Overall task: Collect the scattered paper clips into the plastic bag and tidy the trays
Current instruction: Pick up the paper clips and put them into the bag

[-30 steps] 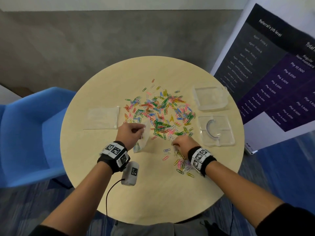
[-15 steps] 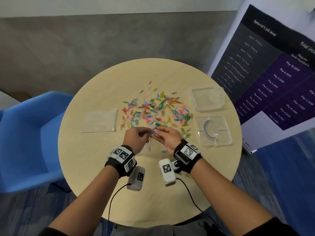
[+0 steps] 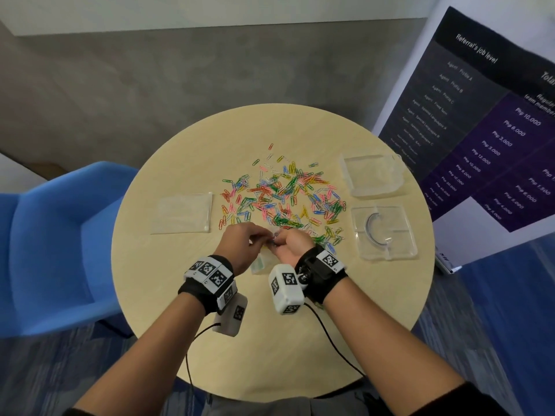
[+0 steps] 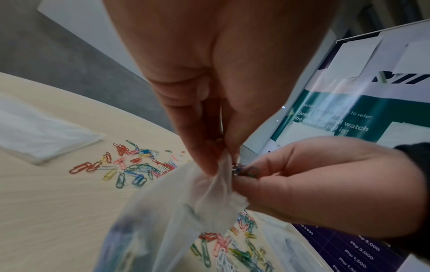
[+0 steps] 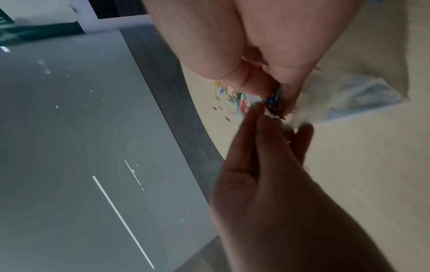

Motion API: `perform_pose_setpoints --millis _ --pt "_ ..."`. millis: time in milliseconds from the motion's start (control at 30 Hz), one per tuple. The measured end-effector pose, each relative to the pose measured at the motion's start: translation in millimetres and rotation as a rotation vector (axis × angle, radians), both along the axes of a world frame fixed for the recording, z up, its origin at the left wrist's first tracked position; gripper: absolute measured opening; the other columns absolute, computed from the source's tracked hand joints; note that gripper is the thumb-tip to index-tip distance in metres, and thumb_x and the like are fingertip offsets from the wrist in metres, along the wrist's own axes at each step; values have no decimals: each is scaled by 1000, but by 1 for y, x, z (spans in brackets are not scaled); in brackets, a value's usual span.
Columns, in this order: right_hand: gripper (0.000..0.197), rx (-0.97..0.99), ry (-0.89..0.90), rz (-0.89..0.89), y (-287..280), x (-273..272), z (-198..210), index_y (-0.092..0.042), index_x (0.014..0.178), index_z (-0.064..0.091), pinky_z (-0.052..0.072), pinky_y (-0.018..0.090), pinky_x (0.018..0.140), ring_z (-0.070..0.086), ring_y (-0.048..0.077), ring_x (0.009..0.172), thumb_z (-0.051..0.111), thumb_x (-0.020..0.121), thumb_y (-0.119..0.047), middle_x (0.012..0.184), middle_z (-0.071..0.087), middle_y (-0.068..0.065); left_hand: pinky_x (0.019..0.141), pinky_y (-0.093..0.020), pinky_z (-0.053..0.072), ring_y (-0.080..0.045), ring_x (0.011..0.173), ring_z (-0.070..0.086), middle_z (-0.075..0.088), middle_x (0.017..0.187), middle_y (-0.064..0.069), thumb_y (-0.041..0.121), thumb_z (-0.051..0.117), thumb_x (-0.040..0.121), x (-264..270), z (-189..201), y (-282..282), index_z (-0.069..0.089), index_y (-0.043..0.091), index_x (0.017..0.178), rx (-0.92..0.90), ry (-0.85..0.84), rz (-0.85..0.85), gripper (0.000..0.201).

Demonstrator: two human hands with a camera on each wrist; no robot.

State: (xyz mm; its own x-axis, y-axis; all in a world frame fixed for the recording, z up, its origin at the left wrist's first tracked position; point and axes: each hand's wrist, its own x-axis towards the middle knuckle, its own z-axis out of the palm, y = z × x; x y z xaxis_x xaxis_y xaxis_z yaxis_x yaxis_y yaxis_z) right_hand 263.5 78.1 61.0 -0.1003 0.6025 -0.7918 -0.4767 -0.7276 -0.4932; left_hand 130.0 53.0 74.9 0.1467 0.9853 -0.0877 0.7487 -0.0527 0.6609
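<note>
Coloured paper clips (image 3: 282, 196) lie scattered over the middle of the round table (image 3: 180, 325). My left hand (image 3: 240, 246) pinches the rim of a small clear plastic bag (image 4: 177, 208), which hangs below my fingers above the table. My right hand (image 3: 292, 246) meets it at the bag's mouth and pinches a small bunch of clips (image 5: 274, 103). The bag (image 3: 259, 262) shows between my wrists in the head view, and some clips are inside it. Two clear trays sit at the right: one further away (image 3: 372, 177), one nearer (image 3: 384, 232).
A second flat clear bag (image 3: 183, 213) lies on the table to the left of the clips. A blue chair (image 3: 57, 250) stands left of the table. A printed banner (image 3: 486, 130) leans at the right.
My right hand gathered clips from the table near its front edge, rose and came left to the bag's mouth. My left hand lifted the bag slightly and still holds it.
</note>
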Motion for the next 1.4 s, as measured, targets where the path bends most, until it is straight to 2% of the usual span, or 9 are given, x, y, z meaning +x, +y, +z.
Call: perform_pose_setpoints --millis 167,367,467,600,700,800,900,1133,1400 --pt "24 103 -367 326 -5 -15 8 -1 83 51 37 24 50 40 20 55 35 84 17 62 37 10 82 -38 55 -20 85 65 73 95 -4 11 60 89 3 -9 -1 75 16 101 -46 4 21 20" --pt "27 464 -859 817 5 -4 6 -9 58 44 40 26 58 47 23 63 50 83 2 63 48 8 79 -40 57 -18 76 68 75 89 -4 12 63 87 3 -14 2 75 16 100 -46 -51 114 18" --pt "13 626 -950 780 3 6 7 -2 87 71 53 26 77 65 25 84 58 84 -3 89 70 12 81 -36 56 -18 75 69 75 90 -5 10 62 87 4 -13 4 74 13 103 -60 -70 121 20" --pt "27 704 -887 683 -5 49 12 -15 109 72 58 32 86 68 11 87 70 83 -12 99 73 -2 77 -27 55 -16 69 69 75 83 -5 8 61 88 -2 -11 7 75 14 100 -41 -103 194 20" --pt "67 498 -1063 945 -24 109 -2 -26 127 56 57 39 84 64 14 89 84 68 -36 103 64 -3 75 -30 57 -17 69 69 74 83 -4 9 60 88 -9 -14 9 76 15 98 -52 -143 225 19" --pt "123 250 -1251 1271 -51 147 -27 -25 151 18 43 38 104 50 27 123 88 53 -50 140 37 10 74 -37 59 -18 72 67 72 80 -1 13 61 88 -11 -17 12 76 18 96 -51 -156 245 18" --pt "136 304 -1231 1216 -70 149 -50 -20 154 5 36 32 108 43 26 129 89 51 -50 142 24 10 74 -38 59 -19 72 67 70 75 0 16 64 87 -6 -17 15 76 19 94 -56 -178 256 15" --pt "65 636 -1272 1065 -66 118 -73 -22 140 45 43 29 102 56 20 108 72 82 -34 125 41 3 76 -38 60 -17 73 66 68 74 3 19 63 88 -4 -12 13 76 18 97 -83 -162 219 15" --pt "18 658 -1288 933 -44 128 -66 -17 101 77 48 20 86 65 15 89 68 85 -14 98 73 1 74 -40 60 -18 75 68 70 76 2 19 64 87 -12 -17 7 76 20 96 -84 -185 234 15"
